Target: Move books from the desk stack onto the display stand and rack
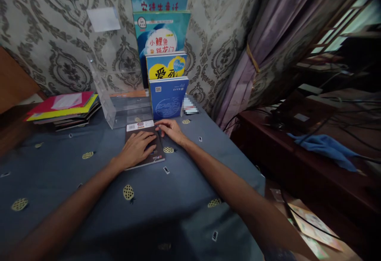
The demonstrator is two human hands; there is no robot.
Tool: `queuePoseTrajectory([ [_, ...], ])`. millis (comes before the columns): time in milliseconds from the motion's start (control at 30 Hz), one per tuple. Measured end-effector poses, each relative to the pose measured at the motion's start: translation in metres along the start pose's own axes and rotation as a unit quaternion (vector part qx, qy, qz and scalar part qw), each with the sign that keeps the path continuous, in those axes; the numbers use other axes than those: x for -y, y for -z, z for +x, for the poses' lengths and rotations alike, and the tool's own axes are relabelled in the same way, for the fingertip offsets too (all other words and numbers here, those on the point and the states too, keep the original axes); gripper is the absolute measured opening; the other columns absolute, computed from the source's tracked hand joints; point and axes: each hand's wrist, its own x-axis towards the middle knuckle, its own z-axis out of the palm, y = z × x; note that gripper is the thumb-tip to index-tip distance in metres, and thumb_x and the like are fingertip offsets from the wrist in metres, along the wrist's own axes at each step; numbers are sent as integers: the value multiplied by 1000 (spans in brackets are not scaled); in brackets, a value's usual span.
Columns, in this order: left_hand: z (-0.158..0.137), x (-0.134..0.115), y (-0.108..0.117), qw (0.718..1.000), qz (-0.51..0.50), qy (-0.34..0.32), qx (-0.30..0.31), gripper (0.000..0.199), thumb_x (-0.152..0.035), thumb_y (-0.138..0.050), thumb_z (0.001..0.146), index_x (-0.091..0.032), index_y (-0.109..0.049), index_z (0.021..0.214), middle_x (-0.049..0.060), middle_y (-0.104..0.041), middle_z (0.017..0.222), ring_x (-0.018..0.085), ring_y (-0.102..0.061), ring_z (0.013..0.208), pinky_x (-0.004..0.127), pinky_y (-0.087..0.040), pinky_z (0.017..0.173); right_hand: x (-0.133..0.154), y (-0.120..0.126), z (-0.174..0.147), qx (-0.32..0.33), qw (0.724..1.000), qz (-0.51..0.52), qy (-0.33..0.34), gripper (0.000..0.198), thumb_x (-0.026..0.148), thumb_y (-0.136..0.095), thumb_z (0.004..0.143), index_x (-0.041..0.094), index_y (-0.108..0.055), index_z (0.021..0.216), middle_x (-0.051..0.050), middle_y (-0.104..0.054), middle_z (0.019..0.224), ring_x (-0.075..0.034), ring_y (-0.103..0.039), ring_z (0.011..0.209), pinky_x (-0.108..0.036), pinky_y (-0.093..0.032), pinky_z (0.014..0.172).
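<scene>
A dark-covered book (159,149) with a white label strip along its top lies flat on the blue cloth. My left hand (137,146) rests on its cover, palm down and fingers stretched out. At the book's upper right edge is my right hand (171,130), its fingers bent and a little apart, the fingertips by the edge. Just behind the book stands a clear acrylic rack (110,110) with stepped tiers. Its right side holds upright books in a row: a blue book (169,98) in front, a yellow-and-blue book (153,67) behind it, and taller teal picture books (162,20) at the back.
A stack of books and folders (64,108), pink and yellow on top, sits at the table's left back. The patterned tablecloth (101,201) ends at the right, beside a dark red cabinet (253,134) carrying a blue cloth (324,147) and cables. A purple curtain (253,54) hangs behind.
</scene>
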Motion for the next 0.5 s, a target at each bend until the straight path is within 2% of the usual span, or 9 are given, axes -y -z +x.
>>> queuePoseTrajectory([
  [133, 20, 17, -8, 1000, 25, 4, -6, 42, -39, -42, 101, -19, -58, 134, 11, -60, 139, 28, -54, 128, 46, -45, 103, -3, 2, 2, -27, 999, -32, 4, 28, 19, -51, 85, 16, -72, 104, -2, -75, 84, -7, -56, 48, -21, -50, 55],
  [267, 40, 33, -14, 999, 34, 14, -3, 42, -38, -42, 101, -17, -59, 133, 13, -61, 139, 28, -56, 127, 46, -44, 105, 1, 2, -1, -26, 996, -82, 11, 29, 18, -50, 88, 16, -73, 106, -2, -75, 85, -9, -60, 51, -24, -52, 60],
  [333, 47, 38, -15, 999, 33, 20, -1, 42, -36, -42, 101, -16, -59, 133, 13, -61, 138, 27, -57, 126, 45, -44, 105, 6, 0, -4, -19, 994, -109, 19, 27, 17, -53, 88, 17, -75, 104, -2, -75, 87, -13, -66, 64, -27, -54, 70],
  [400, 52, 42, -17, 999, 32, 25, 0, 42, -35, -41, 101, -14, -59, 133, 14, -62, 138, 28, -57, 126, 44, -44, 105, 12, -1, -9, -5, 987, -153, 44, 25, 16, -57, 87, 19, -76, 104, -5, -76, 98, -18, -69, 86, -32, -53, 86],
  [500, 51, 46, -17, 999, 29, 27, 4, 43, -32, -39, 102, -15, -57, 136, 13, -60, 141, 26, -56, 129, 42, -43, 107, 20, -4, -14, 48, 953, -281, 99, 28, 17, -59, 90, 17, -73, 114, -11, -70, 123, -24, -63, 116, -40, -45, 104],
])
